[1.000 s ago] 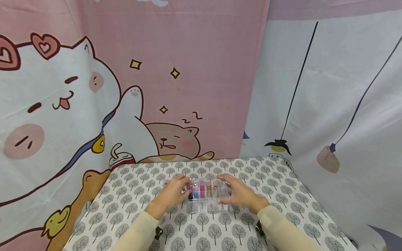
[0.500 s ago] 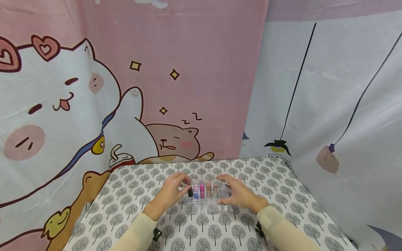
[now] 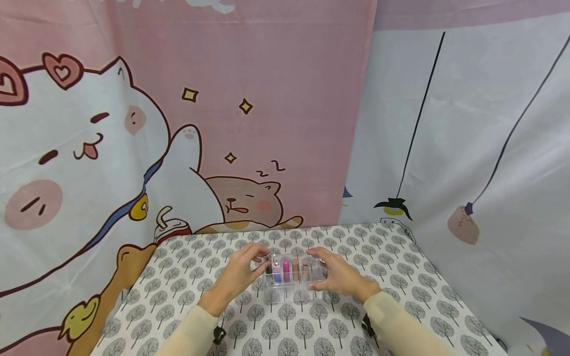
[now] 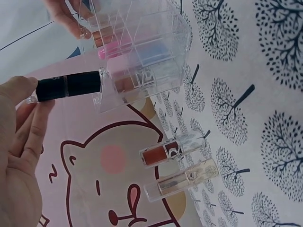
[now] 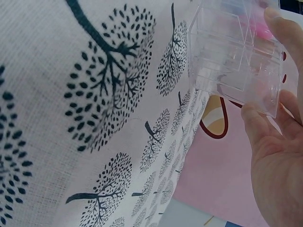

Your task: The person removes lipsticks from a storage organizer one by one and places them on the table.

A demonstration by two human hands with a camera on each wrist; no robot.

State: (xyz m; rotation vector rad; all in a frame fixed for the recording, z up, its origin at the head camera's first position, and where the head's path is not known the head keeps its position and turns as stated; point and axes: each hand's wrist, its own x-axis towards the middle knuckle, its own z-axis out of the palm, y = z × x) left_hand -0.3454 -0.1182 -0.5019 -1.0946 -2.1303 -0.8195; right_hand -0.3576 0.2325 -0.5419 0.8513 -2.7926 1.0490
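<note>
A clear plastic organizer with compartments stands on the table, holding several cosmetic tubes, among them a bright pink tube, a pink-and-blue tube and brownish tubes. My left hand pinches a black lipstick tube by one end between thumb and fingers. The tube's other end is at the organizer's top edge, over its left side; whether it touches is unclear. My right hand grips the organizer's right end, thumb on the near side and fingers behind.
Two lip gloss tubes, one reddish and one pale, stand beside the organizer's left end, hidden behind my left hand in the head view. A tree-print cloth covers the table. Cartoon-printed curtains hang behind it.
My left hand has risen slightly and shifted left with the black lipstick tube, which shows higher over the organizer's left compartment. My right hand has stayed on the organizer.
</note>
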